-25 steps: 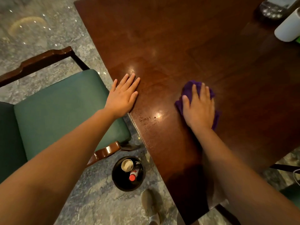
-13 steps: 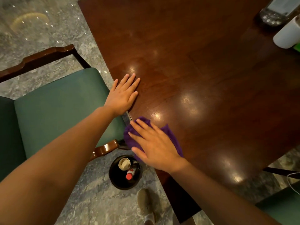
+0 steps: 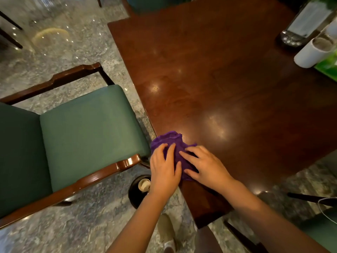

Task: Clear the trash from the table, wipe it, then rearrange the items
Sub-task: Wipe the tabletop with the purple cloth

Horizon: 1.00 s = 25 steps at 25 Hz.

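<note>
A crumpled purple cloth (image 3: 169,140) lies on the dark wooden table (image 3: 228,92), at its left edge near the front corner. Both my hands are on the cloth. My left hand (image 3: 164,170) holds its left side with bent fingers, where the cloth bunches over the table's edge. Beside it, my right hand (image 3: 207,167) presses on the right side with spread fingers. A black trash bin (image 3: 135,193) stands on the floor under my left wrist, with a paper cup (image 3: 144,185) inside.
A green-cushioned wooden chair (image 3: 87,132) stands close against the table's left edge. At the table's far right are a white cup (image 3: 313,53), a dark device (image 3: 291,38) and something green (image 3: 328,67). My shoe (image 3: 166,230) is on the marble floor.
My left hand left the table's edge and came down onto the cloth. My right hand slid the cloth to the left edge and stays on it. The cloth is more bunched.
</note>
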Tool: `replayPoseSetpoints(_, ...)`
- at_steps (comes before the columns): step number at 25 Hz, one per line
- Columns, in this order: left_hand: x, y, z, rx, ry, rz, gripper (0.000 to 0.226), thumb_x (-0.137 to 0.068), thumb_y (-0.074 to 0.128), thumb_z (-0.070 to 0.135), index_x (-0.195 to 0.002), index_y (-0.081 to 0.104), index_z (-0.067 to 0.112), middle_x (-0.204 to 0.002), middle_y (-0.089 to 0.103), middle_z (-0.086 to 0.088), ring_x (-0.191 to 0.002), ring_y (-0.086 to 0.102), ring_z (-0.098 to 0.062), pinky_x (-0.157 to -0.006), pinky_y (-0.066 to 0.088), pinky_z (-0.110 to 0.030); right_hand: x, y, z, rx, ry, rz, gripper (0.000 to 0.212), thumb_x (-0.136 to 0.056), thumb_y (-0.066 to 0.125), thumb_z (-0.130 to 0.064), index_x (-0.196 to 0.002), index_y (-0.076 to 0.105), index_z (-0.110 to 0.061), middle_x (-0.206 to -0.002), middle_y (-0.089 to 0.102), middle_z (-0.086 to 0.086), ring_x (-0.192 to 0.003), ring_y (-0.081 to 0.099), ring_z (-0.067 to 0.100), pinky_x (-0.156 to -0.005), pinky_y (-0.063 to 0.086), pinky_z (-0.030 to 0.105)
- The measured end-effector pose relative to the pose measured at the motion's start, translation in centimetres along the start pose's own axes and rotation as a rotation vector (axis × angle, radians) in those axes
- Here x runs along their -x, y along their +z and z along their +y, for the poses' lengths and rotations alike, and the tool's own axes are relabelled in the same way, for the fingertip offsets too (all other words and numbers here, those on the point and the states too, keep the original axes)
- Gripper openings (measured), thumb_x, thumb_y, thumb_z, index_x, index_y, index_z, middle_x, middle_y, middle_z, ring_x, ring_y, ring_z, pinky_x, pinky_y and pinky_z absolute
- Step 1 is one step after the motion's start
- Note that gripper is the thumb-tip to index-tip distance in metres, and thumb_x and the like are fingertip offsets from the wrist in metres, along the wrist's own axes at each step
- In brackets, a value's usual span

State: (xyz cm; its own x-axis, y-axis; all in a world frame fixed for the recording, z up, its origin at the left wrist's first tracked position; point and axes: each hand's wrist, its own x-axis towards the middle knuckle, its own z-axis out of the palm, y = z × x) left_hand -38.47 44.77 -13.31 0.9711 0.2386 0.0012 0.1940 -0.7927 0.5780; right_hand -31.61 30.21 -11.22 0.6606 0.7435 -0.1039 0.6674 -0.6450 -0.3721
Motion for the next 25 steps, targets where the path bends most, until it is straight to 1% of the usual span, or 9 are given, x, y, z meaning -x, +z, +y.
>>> replayPoseSetpoints(2,0.8,0.3,-0.2,0.023,-0.007,-0.061,0.055,-0.092,0.056,0.023,-0.141,0.036,0.007,-0.147,0.03,-0.02,-0.138,0.025,-0.034,-0.116,0.021,-0.044,0.0,0.1,-0.2,-0.039,0.047,-0.045,0.057,-0.084,0.064,-0.03,-0.136,0.045,-0.018,-0.137,0.047,0.007,-0.128,0.038,0.025,-0.103,0.04,0.038)
replayPoseSetpoints(4,1.5,0.1,-0.7,0.108,-0.018,-0.098,0.059,-0.092,0.058,0.025,-0.143,0.033,0.012,-0.152,0.024,-0.014,-0.141,0.018,-0.028,-0.116,0.012,-0.034,0.1,0.2,-0.7,-0.061,0.085,-0.05,0.056,-0.084,0.063,-0.028,-0.136,0.045,-0.019,-0.138,0.047,0.005,-0.128,0.036,0.024,-0.104,0.038,0.037)
replayPoseSetpoints(9,3.8,-0.4,-0.6,0.164,-0.035,-0.11,0.058,-0.085,0.067,0.025,-0.137,0.045,0.015,-0.147,0.033,-0.009,-0.135,0.03,-0.023,-0.109,0.019,-0.026,2.6,1.2,-2.7,-0.085,0.133,0.037,0.044,-0.082,0.066,-0.019,-0.124,0.057,-0.014,-0.119,0.061,0.007,-0.114,0.05,0.026,-0.09,0.048,0.037)
replayPoseSetpoints(11,4.9,-0.5,-0.2,0.177,-0.049,-0.14,0.055,-0.084,0.068,0.025,-0.134,0.048,0.014,-0.142,0.036,-0.008,-0.13,0.036,-0.023,-0.108,0.029,-0.029,3.9,1.5,-3.2,-0.119,0.164,0.046,0.039,-0.081,0.067,-0.017,-0.12,0.061,-0.014,-0.112,0.063,0.007,-0.108,0.052,0.025,-0.09,0.047,0.036)
replayPoseSetpoints(14,6.0,-1.2,0.4,0.187,-0.037,-0.204,0.051,-0.082,0.069,0.023,-0.129,0.051,0.013,-0.132,0.041,-0.006,-0.118,0.046,-0.02,-0.1,0.041,-0.03,4.9,0.9,-3.8,-0.185,0.211,-0.002,0.028,-0.08,0.066,-0.017,-0.108,0.065,-0.015,-0.103,0.063,0.007,-0.103,0.054,0.024,-0.086,0.044,0.032)
replayPoseSetpoints(16,5.8,-2.3,0.9,0.14,0.011,-0.254,0.048,-0.082,0.069,0.023,-0.127,0.053,0.013,-0.126,0.047,-0.005,-0.113,0.05,-0.02,-0.096,0.043,-0.03,5.3,0.1,-4.4,-0.188,0.214,-0.022,0.021,-0.08,0.066,-0.018,-0.1,0.065,-0.014,-0.099,0.062,0.007,-0.099,0.055,0.025,-0.081,0.044,0.034)
replayPoseSetpoints(19,4.6,-5.0,2.0,0.091,0.054,-0.272,0.046,-0.084,0.067,0.023,-0.127,0.054,0.014,-0.125,0.052,-0.005,-0.113,0.051,-0.021,-0.094,0.044,-0.035,5.2,-2.0,-5.5,-0.175,0.208,0.042,0.021,-0.079,0.066,-0.018,-0.099,0.064,-0.013,-0.099,0.062,0.008,-0.098,0.055,0.025,-0.08,0.047,0.037)
replayPoseSetpoints(22,2.9,-7.9,3.2,0.094,0.09,-0.239,0.045,-0.083,0.065,0.019,-0.127,0.055,0.012,-0.125,0.053,-0.008,-0.113,0.052,-0.023,-0.095,0.043,-0.034,3.9,-4.8,-5.9,-0.154,0.179,0.114,0.021,-0.079,0.066,-0.018,-0.1,0.064,-0.013,-0.098,0.062,0.008,-0.099,0.055,0.026,-0.083,0.048,0.039)
replayPoseSetpoints(25,0.6,-10.5,4.5,0.089,0.11,-0.154,0.044,-0.083,0.064,0.016,-0.126,0.056,0.011,-0.123,0.055,-0.008,-0.112,0.052,-0.022,-0.094,0.04,-0.028,1.8,-7.8,-6.1,-0.129,0.138,0.196,0.021,-0.079,0.066,-0.018,-0.099,0.065,-0.014,-0.096,0.062,0.006,-0.099,0.055,0.025,-0.083,0.048,0.038)
